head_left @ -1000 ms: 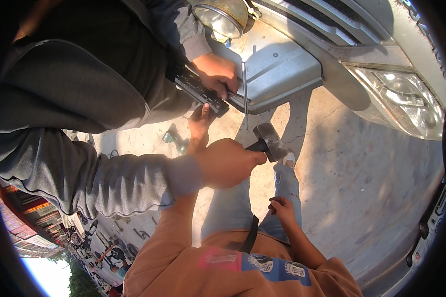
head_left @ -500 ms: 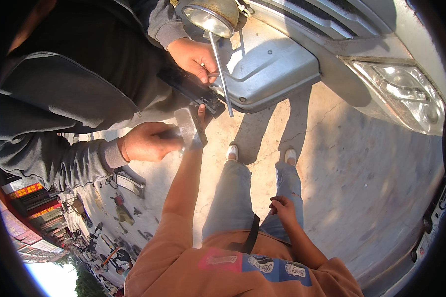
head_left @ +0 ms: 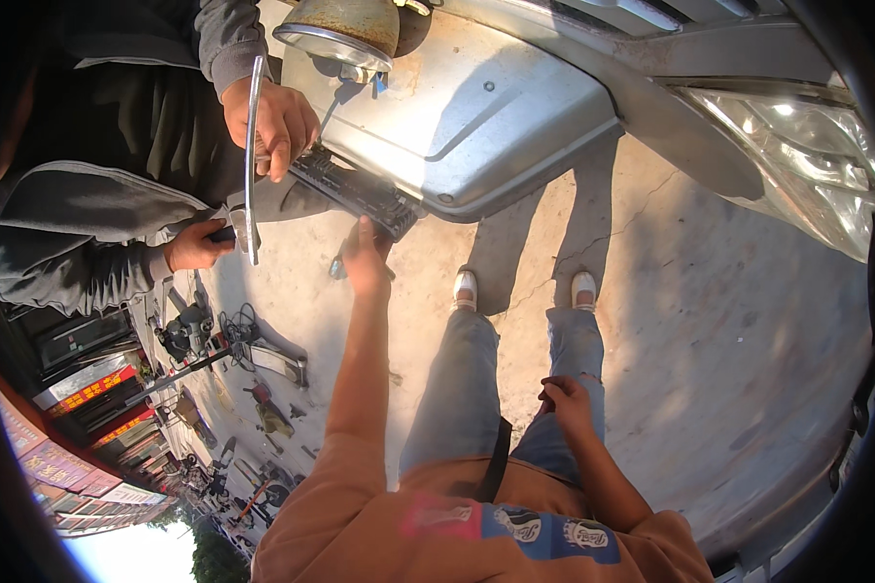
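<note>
My left hand (head_left: 367,257) grips the near end of a long black slotted metal part (head_left: 355,189), thumb against its edge. The part's far end leans against the corner of a silver metal tank (head_left: 457,126). A co-worker's hand (head_left: 267,121) is by that far end and grasps a tool with a long metal rod (head_left: 252,185). In the co-worker's other hand (head_left: 199,243) is a dark-handled hammer, its head (head_left: 240,228) partly behind the rod. My right hand (head_left: 566,400) rests low by my thigh, fingers curled; what they hold, if anything, is hidden.
A rusty round lamp (head_left: 345,34) sits on the tank. A pale vehicle front with a headlight (head_left: 797,146) is at the right. Tools and machines, including a pale metal stand (head_left: 280,361), lie on the ground at the left, before shop fronts.
The co-worker's hammer has drawn back left, away from my left hand. The rod and the hand holding it have also shifted left. My left hand stays on the black part.
</note>
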{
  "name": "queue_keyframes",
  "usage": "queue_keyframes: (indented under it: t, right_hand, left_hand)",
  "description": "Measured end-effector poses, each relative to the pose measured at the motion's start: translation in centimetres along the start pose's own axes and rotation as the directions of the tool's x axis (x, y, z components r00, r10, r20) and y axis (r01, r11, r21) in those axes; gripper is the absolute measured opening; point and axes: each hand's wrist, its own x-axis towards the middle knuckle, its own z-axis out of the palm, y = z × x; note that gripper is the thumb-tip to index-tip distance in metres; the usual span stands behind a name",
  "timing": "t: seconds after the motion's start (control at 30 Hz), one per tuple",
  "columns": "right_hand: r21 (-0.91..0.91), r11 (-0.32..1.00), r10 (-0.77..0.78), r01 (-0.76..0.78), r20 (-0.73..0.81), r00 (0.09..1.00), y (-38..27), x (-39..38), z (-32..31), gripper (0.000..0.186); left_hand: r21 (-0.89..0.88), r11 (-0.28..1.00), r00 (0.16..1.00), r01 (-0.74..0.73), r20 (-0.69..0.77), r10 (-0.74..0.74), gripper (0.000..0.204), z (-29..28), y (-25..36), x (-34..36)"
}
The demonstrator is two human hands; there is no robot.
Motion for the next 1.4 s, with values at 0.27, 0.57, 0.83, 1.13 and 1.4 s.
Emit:
queue_keyframes:
  t: [0.27, 0.57, 0.83, 1.13, 1.4]
  right_hand:
    - [-0.006, 0.999, -0.042, 0.042, 0.064, 0.997, -5.6, 2.0, 0.1, 0.018]
    - [0.079, 0.997, -0.017, 0.003, 0.172, 0.985, -8.6, 6.5, 8.5, 0.019]
    - [0.331, 0.938, -0.22, 0.103, 0.338, 0.915, -14.6, 10.3, 23.0, 0.031]
    - [0.535, 0.843, -0.146, -0.057, 0.328, 0.933, -15.6, 11.6, 25.8, 0.041]
    - [0.628, 0.776, -0.106, -0.053, 0.213, 0.971, -12.9, 11.2, 28.0, 0.035]
  left_hand:
    - [-0.04, 0.998, 0.997, 0.055, -0.05, -0.057, 0.029, -0.3, 1.4, 0.8]
    - [0.425, 0.82, 0.896, -0.384, -0.041, 0.441, 0.03, -5.4, 1.1, 13.9]
    - [0.227, 0.906, 0.929, -0.358, 0.187, 0.32, 0.024, -6.6, 0.7, 19.8]
    - [-0.235, 0.943, 0.917, 0.237, 0.375, -0.137, 0.05, -3.9, 8.2, 15.7]
    - [-0.045, 0.92, 0.85, 0.389, 0.402, -0.34, 0.031, -7.9, 6.4, 16.7]
